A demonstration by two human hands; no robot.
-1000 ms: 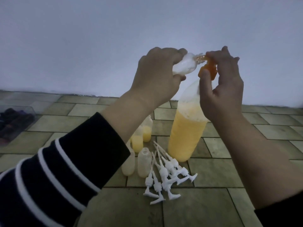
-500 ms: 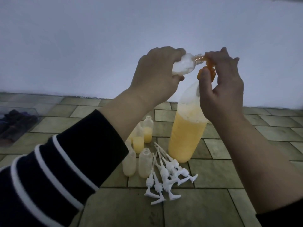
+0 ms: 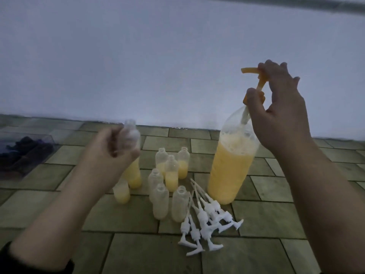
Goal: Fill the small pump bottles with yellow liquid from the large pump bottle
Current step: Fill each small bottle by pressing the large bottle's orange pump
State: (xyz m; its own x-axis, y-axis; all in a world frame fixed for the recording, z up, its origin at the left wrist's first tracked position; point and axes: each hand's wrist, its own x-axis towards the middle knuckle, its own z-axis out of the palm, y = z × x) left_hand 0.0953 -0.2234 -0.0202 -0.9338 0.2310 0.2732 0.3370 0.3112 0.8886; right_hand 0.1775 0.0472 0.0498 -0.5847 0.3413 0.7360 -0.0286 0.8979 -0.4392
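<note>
Bottles first: the small one (image 3: 131, 155) I am filling is in my left hand (image 3: 110, 153), fingers curled round its middle, held upright above the floor (image 3: 266, 214) at left, its lower part yellow. It blurs, so I cannot tell how full it is. My right hand (image 3: 276, 107) is on the big bottle (image 3: 231, 167), which stands at right, far of the loose pumps. Thumb pinches the orange pump (image 3: 256, 80) at its collar and fingertips curl over its head; the stem looks raised and the spout points left with nothing beneath it.

I judge this one is ready to be set down and an empty one taken. To do that well I would keep it upright, as its neck is open, and stand it with the filled ones rather than among the empties. The next mouth should sit right under the spout before I press, and I should press slowly and steady the big bottle, which is tall and could tip.

Counting: one big bottle, about two-thirds full. Small bottles, eight I can make out: one in my hand, four on the floor with yellow in them, three that look empty nearest the pumps. White pumps (image 3: 207, 220) lie in a pile near me; roughly eight, though they overlap too much to be sure.
</note>
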